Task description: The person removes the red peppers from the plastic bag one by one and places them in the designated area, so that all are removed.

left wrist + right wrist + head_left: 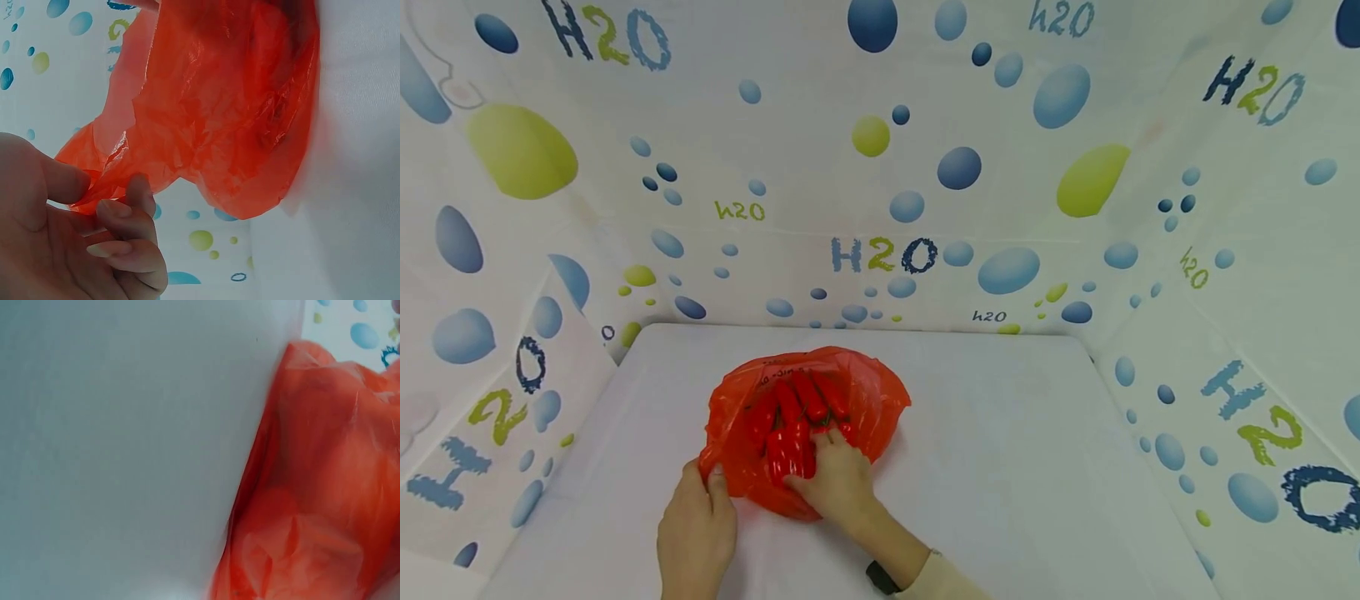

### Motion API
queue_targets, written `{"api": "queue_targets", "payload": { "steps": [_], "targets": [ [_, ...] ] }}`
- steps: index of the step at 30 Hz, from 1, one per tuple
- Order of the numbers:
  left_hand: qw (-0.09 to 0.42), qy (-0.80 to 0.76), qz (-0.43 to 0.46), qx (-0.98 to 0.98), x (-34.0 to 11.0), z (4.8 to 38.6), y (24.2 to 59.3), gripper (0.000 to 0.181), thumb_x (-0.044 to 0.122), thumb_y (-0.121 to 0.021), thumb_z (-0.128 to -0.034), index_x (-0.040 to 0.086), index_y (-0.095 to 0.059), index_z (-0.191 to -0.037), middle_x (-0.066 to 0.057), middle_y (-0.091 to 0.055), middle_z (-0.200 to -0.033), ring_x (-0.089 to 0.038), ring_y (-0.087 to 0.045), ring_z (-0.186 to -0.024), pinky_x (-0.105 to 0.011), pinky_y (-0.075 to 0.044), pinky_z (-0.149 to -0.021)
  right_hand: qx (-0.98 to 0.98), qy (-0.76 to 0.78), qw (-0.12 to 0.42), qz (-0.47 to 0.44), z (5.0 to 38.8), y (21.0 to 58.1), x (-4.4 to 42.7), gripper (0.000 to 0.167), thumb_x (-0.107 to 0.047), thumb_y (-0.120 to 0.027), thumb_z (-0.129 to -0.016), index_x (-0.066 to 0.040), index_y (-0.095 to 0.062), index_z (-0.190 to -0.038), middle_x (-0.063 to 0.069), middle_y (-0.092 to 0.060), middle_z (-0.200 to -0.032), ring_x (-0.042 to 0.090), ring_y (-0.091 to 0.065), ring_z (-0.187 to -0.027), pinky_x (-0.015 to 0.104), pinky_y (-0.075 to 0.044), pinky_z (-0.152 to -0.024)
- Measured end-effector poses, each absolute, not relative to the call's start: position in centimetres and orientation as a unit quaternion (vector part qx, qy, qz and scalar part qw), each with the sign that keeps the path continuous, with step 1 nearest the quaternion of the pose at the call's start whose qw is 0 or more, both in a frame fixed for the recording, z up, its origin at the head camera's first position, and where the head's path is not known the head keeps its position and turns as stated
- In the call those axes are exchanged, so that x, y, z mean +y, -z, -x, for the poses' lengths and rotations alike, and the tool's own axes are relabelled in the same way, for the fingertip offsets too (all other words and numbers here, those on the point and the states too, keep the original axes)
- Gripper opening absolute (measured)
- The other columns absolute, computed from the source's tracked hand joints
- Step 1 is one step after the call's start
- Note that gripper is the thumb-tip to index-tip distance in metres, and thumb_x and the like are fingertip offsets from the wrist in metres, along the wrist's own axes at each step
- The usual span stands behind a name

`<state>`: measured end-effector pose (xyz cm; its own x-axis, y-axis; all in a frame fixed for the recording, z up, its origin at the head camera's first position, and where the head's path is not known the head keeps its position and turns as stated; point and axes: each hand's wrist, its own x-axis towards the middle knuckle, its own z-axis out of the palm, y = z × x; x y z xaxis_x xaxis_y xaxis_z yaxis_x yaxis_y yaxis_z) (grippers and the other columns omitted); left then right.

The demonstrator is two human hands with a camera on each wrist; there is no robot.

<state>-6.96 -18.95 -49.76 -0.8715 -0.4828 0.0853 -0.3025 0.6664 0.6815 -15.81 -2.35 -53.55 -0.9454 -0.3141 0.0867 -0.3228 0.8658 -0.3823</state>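
Observation:
A thin red plastic bag lies with its mouth open on the white table. Inside are several glossy, long red peppers, some showing green stems. My left hand pinches the bag's near left rim between thumb and fingers; in the left wrist view that hand holds the crumpled edge. Reaching into the bag, my right hand grips a front red pepper, thumb on one side and fingers on the other; some fingertips are hidden. Only the bag's outside appears in the right wrist view.
The white table extends on both sides of the bag. Behind and beside it hang white sheets printed with blue and green drops and H2O lettering. A dark band is on my right wrist.

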Motion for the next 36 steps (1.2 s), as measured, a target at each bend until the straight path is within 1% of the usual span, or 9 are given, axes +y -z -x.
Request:
{"api": "queue_targets", "payload": {
  "steps": [5, 12, 14, 17, 21, 26, 29, 32, 36],
  "targets": [
    [0.134, 0.341, -0.210, -0.906, -18.8, 7.0, 49.7, 0.043, 0.026, -0.040, -0.1112, -0.011, -0.049, -0.130, -0.029, -0.066, -0.104, -0.051, -0.065, -0.090, -0.067, -0.050, -0.078, -0.972, -0.184, 0.015, -0.148, 15.5, 53.3, -2.7, 0.073, -0.059, -0.088, -0.076, -0.009, -0.068, -0.125, 0.005, -0.073, -0.107, 0.023, -0.076, -0.091, 0.041, -0.062, -0.075],
    [0.132, 0.348, -0.215, -0.903, -18.6, 6.9, 49.8, 0.041, 0.024, -0.040, -0.1109, -0.010, -0.050, -0.132, -0.030, -0.066, -0.108, -0.053, -0.064, -0.096, -0.067, -0.048, -0.080, -0.975, -0.175, 0.047, -0.132, 14.7, 53.4, -2.9, 0.067, -0.051, -0.092, -0.072, -0.010, -0.068, -0.119, 0.004, -0.068, -0.099, 0.028, -0.072, -0.072, 0.042, -0.061, -0.065],
    [0.130, 0.349, -0.217, -0.902, -18.5, 6.9, 49.8, 0.041, 0.024, -0.040, -0.1110, -0.010, -0.049, -0.132, -0.030, -0.066, -0.110, -0.053, -0.064, -0.097, -0.067, -0.048, -0.081, -0.974, -0.177, 0.054, -0.130, 14.6, 53.4, -2.9, 0.064, -0.049, -0.093, -0.071, -0.010, -0.069, -0.116, 0.005, -0.067, -0.096, 0.029, -0.072, -0.069, 0.041, -0.061, -0.063],
    [0.126, 0.349, -0.222, -0.901, -18.4, 6.9, 49.8, 0.041, 0.024, -0.040, -0.1111, -0.010, -0.049, -0.132, -0.030, -0.066, -0.110, -0.053, -0.065, -0.097, -0.067, -0.049, -0.081, -0.973, -0.186, 0.054, -0.129, 14.5, 53.0, -2.8, 0.061, -0.048, -0.094, -0.071, -0.009, -0.069, -0.110, 0.005, -0.067, -0.089, 0.028, -0.072, -0.068, 0.040, -0.061, -0.064],
    [0.119, 0.347, -0.229, -0.902, -18.3, 7.0, 49.8, 0.040, 0.024, -0.040, -0.1111, -0.010, -0.050, -0.131, -0.029, -0.065, -0.110, -0.051, -0.065, -0.096, -0.067, -0.050, -0.081, -0.971, -0.201, 0.041, -0.126, 14.6, 52.6, -2.6, 0.057, -0.046, -0.094, -0.071, -0.007, -0.067, -0.102, 0.005, -0.065, -0.079, 0.026, -0.072, -0.068, 0.036, -0.062, -0.063],
    [0.112, 0.349, -0.233, -0.901, -18.2, 7.0, 49.6, 0.042, 0.024, -0.039, -0.1116, -0.011, -0.049, -0.132, -0.030, -0.064, -0.114, -0.052, -0.065, -0.100, -0.067, -0.050, -0.085, -0.962, -0.245, 0.013, -0.116, 14.6, 52.2, -2.1, 0.050, -0.038, -0.093, -0.073, -0.004, -0.067, -0.098, 0.004, -0.066, -0.076, 0.025, -0.073, -0.070, 0.036, -0.062, -0.064],
    [0.109, 0.349, -0.234, -0.901, -18.1, 7.0, 49.5, 0.042, 0.025, -0.039, -0.1117, -0.011, -0.049, -0.132, -0.030, -0.063, -0.114, -0.052, -0.065, -0.100, -0.067, -0.050, -0.085, -0.952, -0.286, -0.004, -0.110, 14.6, 52.0, -1.8, 0.044, -0.033, -0.093, -0.074, -0.004, -0.067, -0.095, 0.002, -0.067, -0.073, 0.022, -0.074, -0.072, 0.035, -0.062, -0.065],
    [0.106, 0.349, -0.234, -0.901, -18.1, 7.0, 49.5, 0.041, 0.024, -0.038, -0.1117, -0.010, -0.049, -0.130, -0.030, -0.064, -0.113, -0.051, -0.065, -0.099, -0.067, -0.050, -0.085, -0.945, -0.308, 0.001, -0.112, 14.6, 51.9, -1.6, 0.037, -0.030, -0.091, -0.075, -0.005, -0.068, -0.091, 0.000, -0.067, -0.071, 0.021, -0.073, -0.072, 0.034, -0.061, -0.065],
    [0.099, 0.349, -0.237, -0.901, -18.0, 7.0, 49.4, 0.040, 0.025, -0.038, -0.1119, -0.010, -0.049, -0.130, -0.029, -0.063, -0.113, -0.049, -0.064, -0.098, -0.066, -0.050, -0.086, -0.939, -0.324, 0.020, -0.116, 14.5, 51.8, -1.3, 0.030, -0.027, -0.088, -0.077, -0.007, -0.070, -0.089, -0.001, -0.069, -0.074, 0.018, -0.071, -0.072, 0.033, -0.061, -0.066]
  ]
}}
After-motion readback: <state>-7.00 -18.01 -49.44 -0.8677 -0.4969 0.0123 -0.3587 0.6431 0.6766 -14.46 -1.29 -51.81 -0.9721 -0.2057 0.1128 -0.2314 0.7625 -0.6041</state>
